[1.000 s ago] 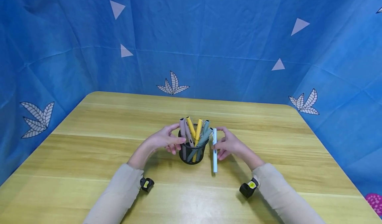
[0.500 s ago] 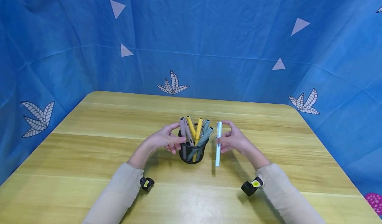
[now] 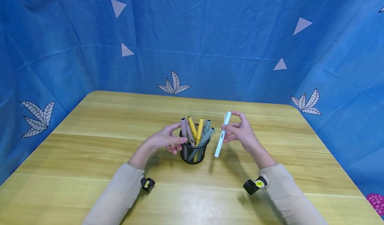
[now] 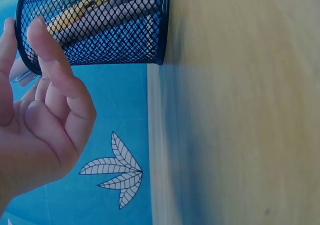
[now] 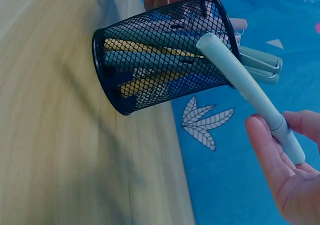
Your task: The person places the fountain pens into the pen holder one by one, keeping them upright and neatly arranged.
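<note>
Since the earlier frame the right hand [image 3: 241, 133] has carried the pale pen [image 3: 222, 135] up and away from the cup [image 3: 193, 151], tilting it from near upright to a slant. The pen is now clear of the table [image 3: 90, 145], pinched near its upper end between thumb and fingers, its long axis running from the top beside the fingertips down-left toward the cup, lower tip just beside the rim. The left hand [image 3: 165, 141] rests curled fingers against the cup's left side, steadying it. The right wrist view shows the pen's free end passing close by the mesh rim; the head view cannot settle that gap. The left wrist view shows only fingers at the rim.
</note>
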`<action>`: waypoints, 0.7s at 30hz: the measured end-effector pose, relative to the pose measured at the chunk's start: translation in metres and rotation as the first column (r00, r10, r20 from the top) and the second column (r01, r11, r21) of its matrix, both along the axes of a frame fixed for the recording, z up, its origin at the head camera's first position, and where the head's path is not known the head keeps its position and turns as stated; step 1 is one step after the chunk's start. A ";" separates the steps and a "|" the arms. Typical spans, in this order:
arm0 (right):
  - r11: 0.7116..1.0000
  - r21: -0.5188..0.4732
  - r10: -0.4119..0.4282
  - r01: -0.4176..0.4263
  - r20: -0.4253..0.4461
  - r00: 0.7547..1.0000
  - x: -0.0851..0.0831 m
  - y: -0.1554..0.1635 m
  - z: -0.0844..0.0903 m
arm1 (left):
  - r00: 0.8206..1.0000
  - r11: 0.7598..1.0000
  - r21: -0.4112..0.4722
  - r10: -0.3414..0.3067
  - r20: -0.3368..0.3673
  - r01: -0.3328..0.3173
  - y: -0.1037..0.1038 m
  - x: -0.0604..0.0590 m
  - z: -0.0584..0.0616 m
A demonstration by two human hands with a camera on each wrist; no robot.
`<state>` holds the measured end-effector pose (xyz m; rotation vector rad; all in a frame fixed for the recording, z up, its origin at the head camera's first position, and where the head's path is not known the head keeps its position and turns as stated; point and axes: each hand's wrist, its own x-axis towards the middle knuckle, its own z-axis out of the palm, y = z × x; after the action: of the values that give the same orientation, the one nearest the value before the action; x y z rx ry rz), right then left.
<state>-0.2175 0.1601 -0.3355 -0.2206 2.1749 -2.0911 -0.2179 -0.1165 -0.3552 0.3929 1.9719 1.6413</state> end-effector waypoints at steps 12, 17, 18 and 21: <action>0.980 -0.186 -0.102 0.066 -0.191 0.976 -0.013 0.011 -0.006 | 1.000 1.000 0.005 -0.008 -0.002 0.008 0.001 0.001 0.002; 0.943 -0.330 -0.144 0.032 -0.321 0.936 -0.060 0.033 -0.061 | 1.000 1.000 0.016 -0.020 -0.006 0.020 0.000 0.000 0.000; 0.938 -0.346 -0.162 0.036 -0.342 0.925 -0.066 0.035 -0.067 | 1.000 1.000 0.018 -0.021 -0.007 0.021 0.000 0.000 0.000; 0.920 -0.392 -0.196 0.026 -0.402 0.895 -0.079 0.038 -0.083 | 1.000 1.000 0.019 -0.019 -0.006 0.020 0.000 0.000 0.000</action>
<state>-0.2964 0.1982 -0.4183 -0.6731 1.9953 -2.7440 -0.2184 -0.1162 -0.3550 0.4232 1.9519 1.6497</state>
